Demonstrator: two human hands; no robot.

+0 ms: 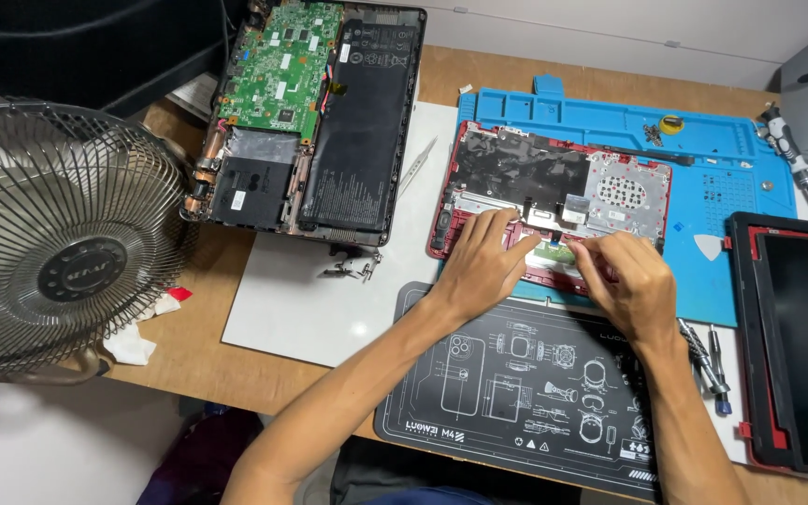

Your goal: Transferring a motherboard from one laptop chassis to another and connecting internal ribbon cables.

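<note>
Resting on the near edge of the red laptop shell atop the blue mat, left hand flat, right hand nearer, fingers curled beside small green board lying crosswise between; grip hidden.

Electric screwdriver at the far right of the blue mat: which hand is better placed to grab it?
Probably the right hand: the electric screwdriver lies on its side. The left hand would have to cross the red laptop base.

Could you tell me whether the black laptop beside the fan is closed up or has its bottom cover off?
Cover off: the black laptop shows its green circuit board and flat black battery.
</note>
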